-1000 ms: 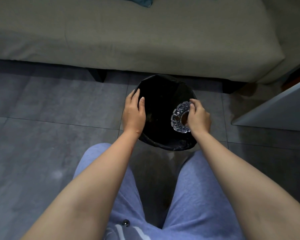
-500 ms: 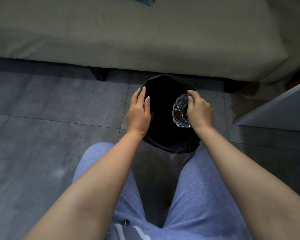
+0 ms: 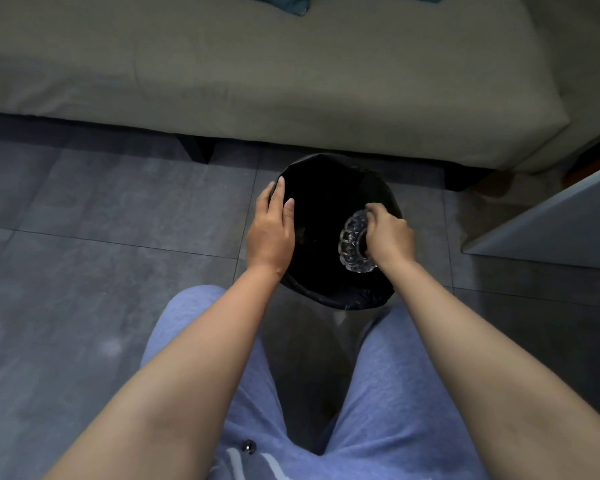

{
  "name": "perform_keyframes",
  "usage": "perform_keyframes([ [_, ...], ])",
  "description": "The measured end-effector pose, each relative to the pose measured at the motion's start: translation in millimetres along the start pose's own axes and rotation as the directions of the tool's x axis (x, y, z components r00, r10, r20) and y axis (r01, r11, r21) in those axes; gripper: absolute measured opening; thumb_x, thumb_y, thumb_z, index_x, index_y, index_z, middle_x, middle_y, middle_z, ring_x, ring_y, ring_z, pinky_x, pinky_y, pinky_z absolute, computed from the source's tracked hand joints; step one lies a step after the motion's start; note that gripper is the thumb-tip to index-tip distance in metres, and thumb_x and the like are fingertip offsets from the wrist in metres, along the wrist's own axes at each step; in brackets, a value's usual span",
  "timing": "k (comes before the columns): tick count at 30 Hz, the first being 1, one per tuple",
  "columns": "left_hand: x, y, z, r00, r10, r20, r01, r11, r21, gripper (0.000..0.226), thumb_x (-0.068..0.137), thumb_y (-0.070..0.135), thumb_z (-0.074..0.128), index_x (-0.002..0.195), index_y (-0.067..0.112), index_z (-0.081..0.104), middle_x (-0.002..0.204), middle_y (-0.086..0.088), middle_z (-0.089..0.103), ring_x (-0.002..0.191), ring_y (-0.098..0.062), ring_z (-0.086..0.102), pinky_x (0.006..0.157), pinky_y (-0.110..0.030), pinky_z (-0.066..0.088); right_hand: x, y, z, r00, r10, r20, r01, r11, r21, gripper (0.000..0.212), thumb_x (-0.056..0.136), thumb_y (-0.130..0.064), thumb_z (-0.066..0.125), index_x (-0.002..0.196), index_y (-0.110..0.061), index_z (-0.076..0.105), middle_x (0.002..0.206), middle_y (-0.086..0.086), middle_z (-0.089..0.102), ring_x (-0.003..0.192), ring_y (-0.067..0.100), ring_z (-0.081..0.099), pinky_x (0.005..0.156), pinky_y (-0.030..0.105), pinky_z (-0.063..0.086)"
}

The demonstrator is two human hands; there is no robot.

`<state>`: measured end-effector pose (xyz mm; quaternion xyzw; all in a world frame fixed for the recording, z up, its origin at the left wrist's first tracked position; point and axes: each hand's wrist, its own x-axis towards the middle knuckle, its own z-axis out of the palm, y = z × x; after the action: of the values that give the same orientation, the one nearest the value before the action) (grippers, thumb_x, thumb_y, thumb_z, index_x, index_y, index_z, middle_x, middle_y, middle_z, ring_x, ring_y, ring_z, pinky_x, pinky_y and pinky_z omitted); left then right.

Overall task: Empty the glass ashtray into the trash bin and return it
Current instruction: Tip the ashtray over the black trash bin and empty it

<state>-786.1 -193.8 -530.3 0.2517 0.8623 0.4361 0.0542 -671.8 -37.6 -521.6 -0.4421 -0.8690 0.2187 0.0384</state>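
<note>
Ashtray (image 3: 353,241) tipped over bin (image 3: 326,292) — right hand (image 3: 390,237) clasping it.

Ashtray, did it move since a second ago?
Barely. The glass ashtray sits tipped on edge in the right hand, over the right side of the trash bin, as before.

Grey tiled floor (image 3: 101,237) carries 1 black-lined trash bin (image 3: 329,296), standing just in front of the sofa (image 3: 257,81), whose dark legs rest on it.
</note>
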Motion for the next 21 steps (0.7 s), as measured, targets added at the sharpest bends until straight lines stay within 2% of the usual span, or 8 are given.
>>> perform_keyframes([
  [2,-0.2,-0.4,-0.3,1.0,0.011,-0.004,-0.011,1.0,-0.003,0.046,0.106,0.028,0.038,0.15,0.016,0.038,0.155,-0.006,0.038,0.137,-0.021,0.046,0.102,-0.031,0.044,1.2,0.9,1.1,0.999,0.029,-0.035,-0.028,0.998,0.047,0.038,0.104,-0.024,0.033,0.137,-0.018,0.052,0.106,0.023,0.071,0.1,0.043,0.067,0.081,0.042,0.051],
  [5,0.8,-2.1,-0.9,1.0,0.003,-0.016,-0.003,1.0,-0.01,0.046,0.106,0.027,0.038,0.15,0.015,0.038,0.154,-0.007,0.039,0.135,-0.022,0.047,0.102,-0.03,0.044,-1.2,1.9,3.7,0.999,0.021,0.025,-0.018,0.99,-0.14,0.042,0.102,-0.013,0.031,0.142,-0.018,0.045,0.108,0.022,0.069,0.1,0.043,0.064,0.069,0.038,0.041],
  [6,0.1,-2.4,-1.0,1.0,-0.004,-0.013,0.004,1.0,-0.013,0.046,0.106,0.027,0.039,0.15,0.015,0.038,0.154,-0.007,0.039,0.135,-0.022,0.048,0.101,-0.03,0.044,-1.7,1.1,3.5,1.0,0.012,0.012,-0.01,0.989,-0.151,0.042,0.103,-0.014,0.031,0.142,-0.018,0.045,0.108,0.022,0.069,0.099,0.043,0.064,0.069,0.038,0.039],
  [9,-0.8,-4.0,-1.5,1.0,-0.001,-0.023,0.0,1.0,-0.01,0.046,0.105,0.026,0.039,0.15,0.015,0.038,0.154,-0.008,0.04,0.135,-0.023,0.047,0.102,-0.031,0.044,-0.2,-6.5,1.4,0.995,-0.061,-0.074,0.054,0.994,-0.092,0.039,0.105,-0.026,0.03,0.139,-0.019,0.049,0.107,0.021,0.07,0.099,0.043,0.065,0.072,0.042,0.044],
  [12,-0.4,-6.9,-2.4,1.0,-0.007,-0.019,0.007,1.0,-0.015,0.047,0.105,0.026,0.04,0.15,0.014,0.039,0.153,-0.01,0.04,0.136,-0.024,0.047,0.105,-0.034,0.043,-1.2,-14.9,0.3,0.991,-0.096,-0.093,0.092,0.995,-0.047,0.039,0.105,-0.028,0.033,0.139,-0.02,0.051,0.108,0.019,0.072,0.101,0.042,0.066,0.079,0.044,0.049],
  [18,-0.9,-13.9,-4.4,1.0,-0.024,-0.012,0.024,1.0,-0.006,0.049,0.105,0.029,0.039,0.152,0.016,0.036,0.154,-0.01,0.038,0.136,-0.025,0.046,0.105,-0.037,0.045,-6.0,-22.0,-5.7,0.992,-0.065,-0.109,0.083,0.983,0.167,0.036,0.104,-0.028,0.037,0.135,-0.024,0.055,0.103,0.017,0.075,0.094,0.04,0.07,0.086,0.046,0.053],
  [19,-0.5,-14.6,-4.6,1.0,-0.025,-0.009,0.025,1.0,-0.008,0.049,0.105,0.03,0.039,0.152,0.016,0.035,0.155,-0.01,0.038,0.137,-0.025,0.046,0.105,-0.038,0.044,-5.5,-21.6,-6.1,0.994,-0.064,-0.093,0.078,0.983,0.164,0.036,0.104,-0.027,0.037,0.135,-0.024,0.055,0.103,0.018,0.075,0.093,0.041,0.07,0.085,0.045,0.053],
  [21,-0.3,-14.9,-5.5,1.0,-0.03,-0.002,0.03,1.0,-0.006,0.049,0.105,0.031,0.038,0.152,0.017,0.034,0.156,-0.009,0.036,0.138,-0.025,0.044,0.106,-0.038,0.045,-2.8,-16.8,-3.9,0.998,-0.066,-0.014,0.066,0.998,-0.001,0.038,0.104,-0.022,0.034,0.138,-0.021,0.05,0.107,0.021,0.072,0.098,0.044,0.066,0.077,0.042,0.049],
])
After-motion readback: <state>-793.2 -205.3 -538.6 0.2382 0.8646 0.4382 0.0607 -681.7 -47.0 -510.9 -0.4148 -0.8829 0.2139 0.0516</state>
